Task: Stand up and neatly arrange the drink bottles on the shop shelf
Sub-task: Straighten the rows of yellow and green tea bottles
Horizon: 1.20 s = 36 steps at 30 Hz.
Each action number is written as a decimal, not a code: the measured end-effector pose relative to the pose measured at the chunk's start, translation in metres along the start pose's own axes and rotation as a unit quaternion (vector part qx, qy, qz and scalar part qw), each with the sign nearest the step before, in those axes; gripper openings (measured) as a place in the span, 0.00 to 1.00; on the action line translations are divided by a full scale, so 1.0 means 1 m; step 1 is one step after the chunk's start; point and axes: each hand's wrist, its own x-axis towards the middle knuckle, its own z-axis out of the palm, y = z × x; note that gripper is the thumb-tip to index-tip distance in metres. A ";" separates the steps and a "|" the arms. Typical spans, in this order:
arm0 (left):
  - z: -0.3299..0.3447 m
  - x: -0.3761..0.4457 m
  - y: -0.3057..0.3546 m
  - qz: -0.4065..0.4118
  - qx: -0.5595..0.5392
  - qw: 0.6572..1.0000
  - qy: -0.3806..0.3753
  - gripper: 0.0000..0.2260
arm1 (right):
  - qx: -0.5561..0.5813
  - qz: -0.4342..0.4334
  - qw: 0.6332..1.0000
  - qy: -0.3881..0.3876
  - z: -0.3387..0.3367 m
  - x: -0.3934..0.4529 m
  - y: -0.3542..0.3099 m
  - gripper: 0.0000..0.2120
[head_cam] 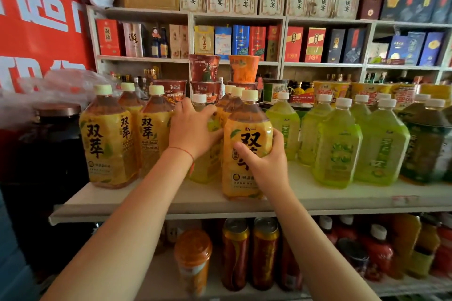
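Note:
Large drink bottles stand upright on a white shop shelf (pixel 156 205). At the front centre stands an orange-labelled tea bottle (pixel 244 129), and my right hand (pixel 265 161) grips its lower right side. Just behind and to its left, my left hand (pixel 193 129) wraps round a yellow-green bottle with a white cap (pixel 203 173). Three more orange-labelled bottles (pixel 107 139) stand at the left. Several light green bottles (pixel 340 149) line the right, with a dark green one (pixel 428 144) at the far right.
Instant noodle cups (pixel 205 68) are stacked behind the bottles, in front of shelves of boxed liquor (pixel 244 39). A dark jar (pixel 53 134) stands at the left end. The lower shelf holds cans (pixel 249 252) and red-capped bottles (pixel 376 252).

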 end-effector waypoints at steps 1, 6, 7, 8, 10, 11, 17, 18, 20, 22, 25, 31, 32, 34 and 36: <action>-0.003 0.000 0.000 -0.002 -0.002 1.000 0.009 0.21 | 0.001 0.000 1.000 -0.001 0.000 0.000 0.000 0.38; -0.007 -0.007 0.010 0.021 0.004 0.996 0.091 0.12 | 0.005 -0.010 1.000 -0.001 -0.001 0.001 0.001 0.38; -0.006 -0.010 0.011 0.016 -0.010 0.994 0.110 0.11 | 0.006 -0.009 1.000 -0.003 -0.001 0.001 0.001 0.37; -0.005 -0.013 0.010 0.010 -0.031 0.991 0.128 0.10 | 0.009 -0.009 1.000 -0.006 -0.002 0.001 0.000 0.36; -0.005 -0.021 0.007 0.009 -0.078 0.983 0.163 0.09 | 0.010 -0.010 1.000 -0.012 -0.002 0.000 0.000 0.39; -0.005 -0.024 0.006 0.017 -0.089 0.979 0.181 0.10 | 0.012 -0.010 1.000 -0.010 -0.002 0.000 -0.002 0.41; -0.007 -0.055 0.004 0.072 -0.089 0.962 0.247 0.14 | -0.202 -0.300 0.912 0.192 0.014 -0.036 -0.013 0.30; -0.008 -0.059 0.002 0.073 -0.097 0.960 0.252 0.15 | -0.220 -0.363 0.886 0.185 0.019 -0.044 -0.017 0.25; -0.010 -0.067 -0.005 0.068 -0.111 0.959 0.253 0.17 | -0.214 -0.408 0.882 0.100 0.031 -0.052 -0.023 0.20; -0.011 -0.076 -0.013 0.068 -0.123 0.957 0.253 0.17 | -0.200 -0.363 0.910 -0.006 0.041 -0.056 -0.026 0.27; -0.012 -0.092 -0.022 0.080 -0.141 0.950 0.268 0.17 | -0.208 -0.281 0.931 -0.101 0.056 -0.059 -0.024 0.40; -0.015 -0.118 -0.023 0.083 -0.155 0.951 0.254 0.20 | -0.238 -0.256 0.934 -0.077 0.077 -0.061 -0.027 0.26; -0.018 -0.119 -0.025 0.081 -0.168 0.951 0.246 0.21 | -0.223 -0.239 0.941 -0.084 0.076 -0.061 -0.032 0.25; -0.025 -0.119 -0.027 0.092 -0.209 0.943 0.242 0.25 | -0.175 -0.189 0.960 -0.111 0.071 -0.063 -0.043 0.28; -0.035 -0.117 -0.023 0.089 -0.278 0.924 0.246 0.28 | -0.110 -0.157 0.974 -0.122 0.067 -0.064 -0.056 0.31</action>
